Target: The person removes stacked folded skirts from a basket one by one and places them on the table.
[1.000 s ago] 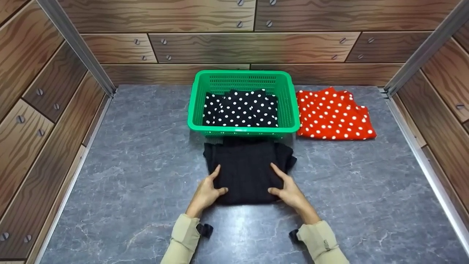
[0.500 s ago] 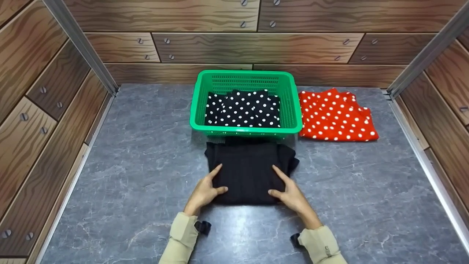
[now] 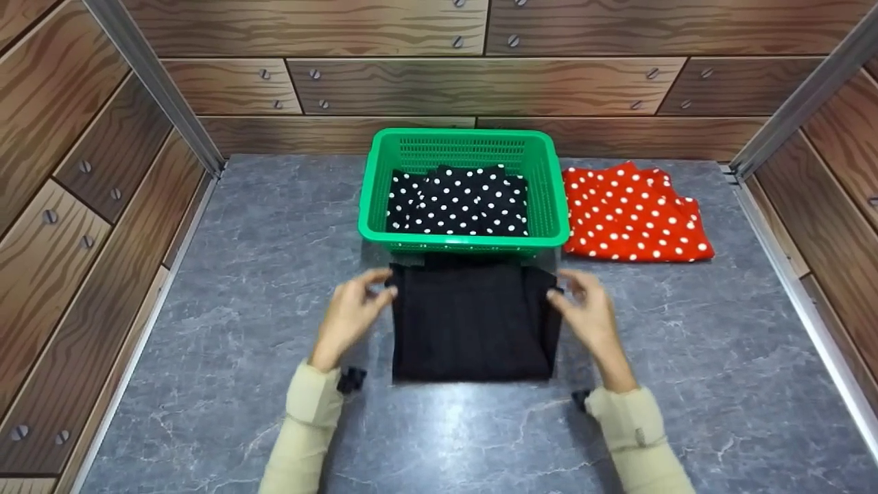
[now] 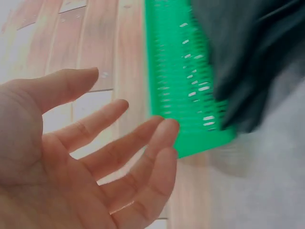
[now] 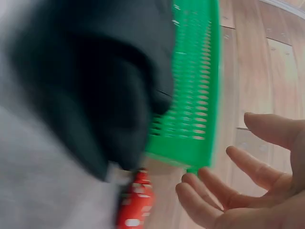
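Observation:
A folded black shirt [image 3: 473, 322] lies flat on the grey floor, with sleeve-like flaps at its upper left and right. At its upper left corner is my left hand [image 3: 350, 309], thumb and fingers parted. My right hand [image 3: 590, 312] stands at the opposite flap in the same way, fingertips right at the edge. In the left wrist view, the relaxed fingers of the left hand [image 4: 95, 167] are apart from the dark cloth [image 4: 238, 47]. The right wrist view likewise has the right hand [image 5: 248, 191] holding nothing, beside blurred black fabric [image 5: 109, 86].
Just beyond the shirt stands a green plastic basket [image 3: 466, 240], holding folded black cloth with white dots [image 3: 459, 202]. A folded red polka-dot garment [image 3: 634, 216] lies right of the basket. Wood-patterned walls [image 3: 473, 86] enclose the floor at the back and sides.
Both hands have left the front part of the shirt and moved outward and away toward its upper corners. The shirt's side flaps now lie straighter along its edges.

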Demonstrator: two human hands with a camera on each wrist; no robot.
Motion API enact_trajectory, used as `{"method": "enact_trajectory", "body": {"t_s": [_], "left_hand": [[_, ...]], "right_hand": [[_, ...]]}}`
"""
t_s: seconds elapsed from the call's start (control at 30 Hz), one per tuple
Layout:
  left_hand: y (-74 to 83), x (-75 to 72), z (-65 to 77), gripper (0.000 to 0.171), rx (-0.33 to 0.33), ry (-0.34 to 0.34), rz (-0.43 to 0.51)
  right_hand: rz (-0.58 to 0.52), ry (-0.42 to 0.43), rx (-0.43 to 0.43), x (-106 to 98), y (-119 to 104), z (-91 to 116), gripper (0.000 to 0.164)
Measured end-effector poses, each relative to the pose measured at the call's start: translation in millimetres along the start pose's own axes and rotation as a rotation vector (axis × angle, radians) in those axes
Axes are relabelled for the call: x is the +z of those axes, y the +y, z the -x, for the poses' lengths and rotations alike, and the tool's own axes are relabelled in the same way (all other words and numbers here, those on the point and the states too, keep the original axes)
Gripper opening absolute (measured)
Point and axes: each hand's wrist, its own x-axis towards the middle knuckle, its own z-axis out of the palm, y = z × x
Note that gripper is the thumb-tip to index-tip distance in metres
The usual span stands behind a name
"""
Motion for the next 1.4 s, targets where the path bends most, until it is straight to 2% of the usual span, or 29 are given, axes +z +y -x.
{"method": "enact_trajectory", "body": {"t_s": [0.1,0.2,0.3,0.37,0.47,0.53,0.77,0.93,1.13,1.3,1.4], "left_hand": [[12.9,-8.9,-20.8,0.034,0.071,-0.009,0.034],[21.3,-12.0,-41.6,0.034,0.12,-0.056,0.091],[26.2,-12.4,-61.7,0.033,0.152,-0.092,0.135],[29.0,-12.6,-74.8,0.032,0.154,-0.086,0.136],[32.6,-13.0,-93.7,0.033,0.114,-0.067,0.111],[34.9,-13.1,-105.5,0.036,0.059,-0.07,0.085],[40.1,-9.9,-138.9,0.054,-0.083,-0.174,-0.054],[37.9,-5.1,-154.1,0.059,-0.169,-0.211,-0.086],[37.5,0.6,-170.2,0.062,-0.221,-0.213,-0.138],[36.8,4.1,-180.0,0.061,-0.263,-0.21,-0.124],[33.4,4.0,-186.2,0.062,-0.282,-0.222,-0.11]], "right_hand": [[-0.059,0.007,-0.028,-5,-13,-21,0.032],[-0.098,-0.004,-0.05,-5,-25,-43,0.032],[-0.114,-0.048,-0.045,-2,-36,-66,0.033],[-0.126,-0.083,-0.026,2,-42,-79,0.034],[-0.107,-0.147,0.017,6,-48,-99,0.036],[-0.087,-0.187,0.053,8,-51,-111,0.037],[-0.024,-0.313,0.199,16,-55,-147,0.045],[0.014,-0.395,0.309,27,-55,-163,0.051],[0.012,-0.434,0.392,33,-54,-178,0.054],[-0.032,-0.466,0.497,33,-51,-189,0.059],[-0.045,-0.478,0.521,33,-50,-192,0.062]]}}
